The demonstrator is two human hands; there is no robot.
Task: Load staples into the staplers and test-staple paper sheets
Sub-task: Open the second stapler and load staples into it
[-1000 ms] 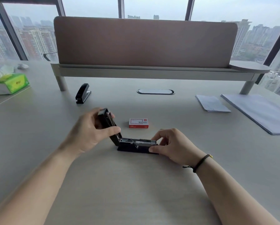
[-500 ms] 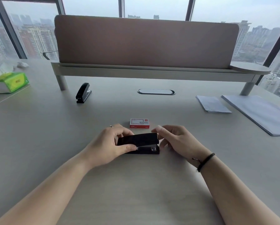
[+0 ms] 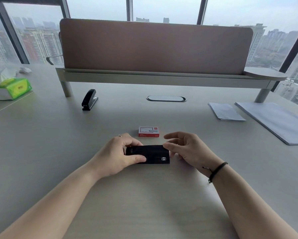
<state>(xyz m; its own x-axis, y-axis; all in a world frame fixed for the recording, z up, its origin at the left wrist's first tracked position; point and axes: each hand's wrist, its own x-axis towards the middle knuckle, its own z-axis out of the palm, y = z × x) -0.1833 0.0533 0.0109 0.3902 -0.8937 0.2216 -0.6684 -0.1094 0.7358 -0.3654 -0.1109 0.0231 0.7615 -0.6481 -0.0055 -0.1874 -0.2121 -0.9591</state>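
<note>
A black stapler [image 3: 151, 154] lies closed on the desk in front of me, its length running left to right. My left hand [image 3: 118, 153] grips its left end, thumb on the near side and fingers over the top. My right hand [image 3: 188, 149] hovers at its right end with fingers spread, one fingertip just touching the top corner. Just behind the stapler sits a small red and white staple box [image 3: 149, 131], shut. A second black stapler [image 3: 89, 99] stands closed at the back left. Sheets of white paper [image 3: 226, 111] lie at the right.
A larger stack of paper [image 3: 279, 121] lies at the far right edge. A green tissue pack [image 3: 11, 88] sits at the far left. A raised shelf with a brown divider panel [image 3: 155, 47] spans the back, above an oval cable port [image 3: 166, 98].
The stapler's top arm, held up by my left hand a second ago, has been folded down shut. My right hand has let go of the base and now hovers at the right end.
</note>
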